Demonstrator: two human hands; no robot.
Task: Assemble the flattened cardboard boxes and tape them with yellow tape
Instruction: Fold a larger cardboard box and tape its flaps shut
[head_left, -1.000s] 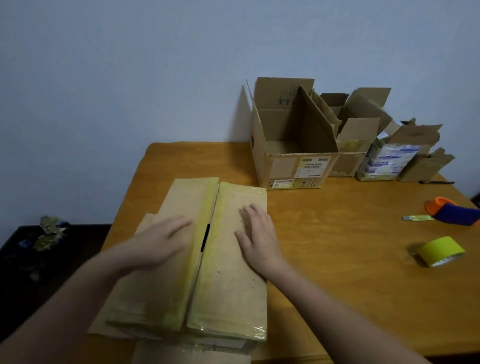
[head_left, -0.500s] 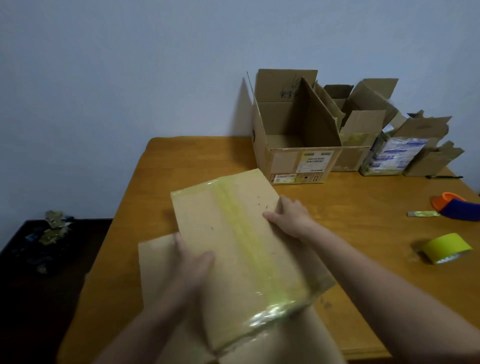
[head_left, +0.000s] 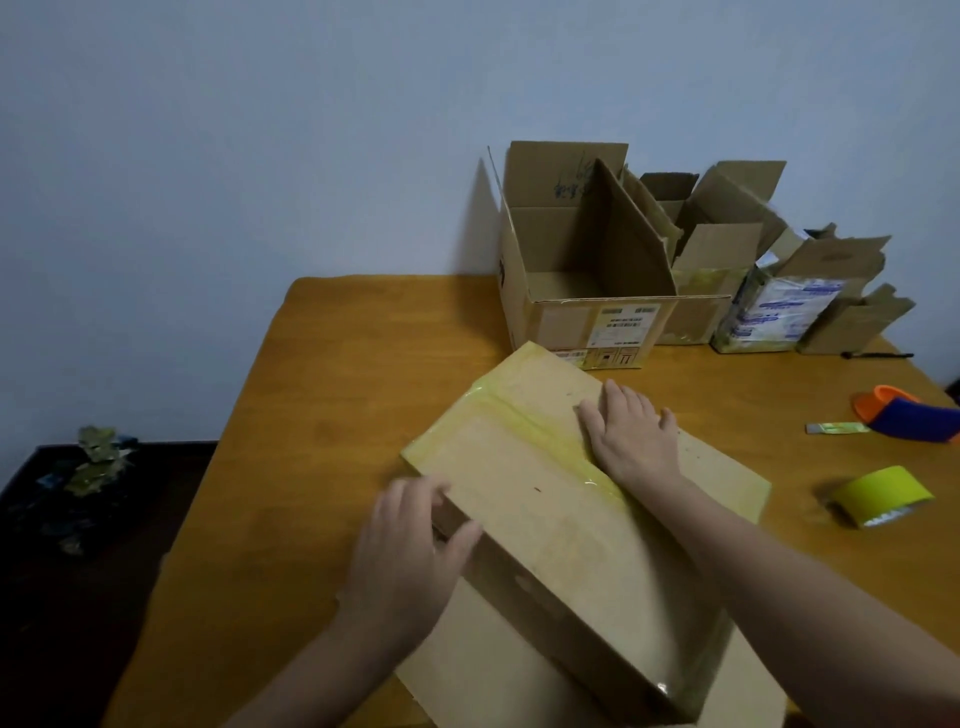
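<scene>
A closed cardboard box (head_left: 545, 499) lies at an angle on the wooden table (head_left: 337, 415), its top flaps joined by a strip of yellow tape (head_left: 550, 436). My right hand (head_left: 631, 434) lies flat on the top, fingers straight, pressing across the taped seam. My left hand (head_left: 410, 545) holds the box's near-left side wall, fingers spread against it. A roll of yellow tape (head_left: 883, 496) sits on the table to the right, away from both hands. A flat cardboard sheet (head_left: 483, 670) lies under the box at the table's front edge.
A large open cardboard box (head_left: 587, 270) stands at the back against the wall, with several smaller open boxes (head_left: 727, 244) and a printed packet (head_left: 779, 312) to its right. An orange-and-blue tape dispenser (head_left: 904, 415) and a black pen (head_left: 878, 356) lie at far right. A dark low cabinet (head_left: 78, 499) is left of the table.
The box has been turned and swung to the right. My right hand moved from its far edge onto the taped top; my left hand slid to the near-left side wall.
</scene>
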